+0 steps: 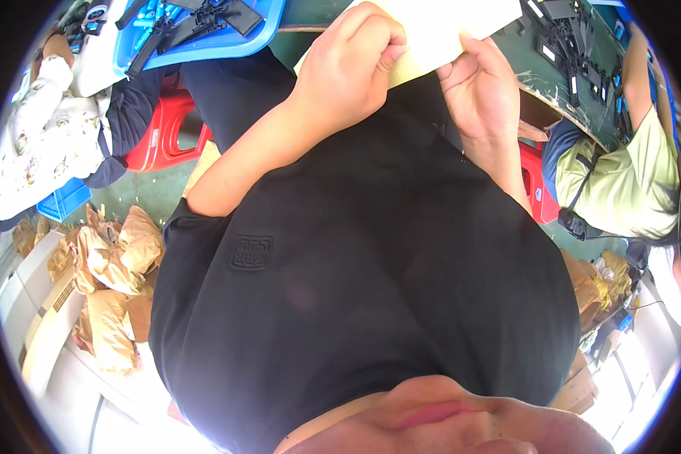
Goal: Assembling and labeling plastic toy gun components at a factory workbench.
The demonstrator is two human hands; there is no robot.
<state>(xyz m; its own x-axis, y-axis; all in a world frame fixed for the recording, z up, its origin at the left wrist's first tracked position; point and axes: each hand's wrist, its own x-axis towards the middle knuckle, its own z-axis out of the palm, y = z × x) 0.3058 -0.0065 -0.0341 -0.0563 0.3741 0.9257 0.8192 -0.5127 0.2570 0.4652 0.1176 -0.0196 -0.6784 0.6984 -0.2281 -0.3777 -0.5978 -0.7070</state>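
Note:
A pale yellow sheet (431,34), apparently paper, spans the space between my hands at the top of the head view, overexposed in its middle. My left hand (349,64) is closed on its near edge, with fingers curled and thumb pressed against the sheet. At the other side my right hand (483,87) pinches the edge between thumb and fingers, palm partly showing. The sheet's far end runs out of view. Left of my left hand stands a blue tray (204,51) with black parts (208,21) and light blue pieces lying in it.
More black parts (567,38) lie on the green tabletop (536,66) to the right. One person (45,144) sits on the left, another (620,178) on the right, by red stools (166,132). Brown paper bags (117,253) and a blue crate (64,200) are on the left.

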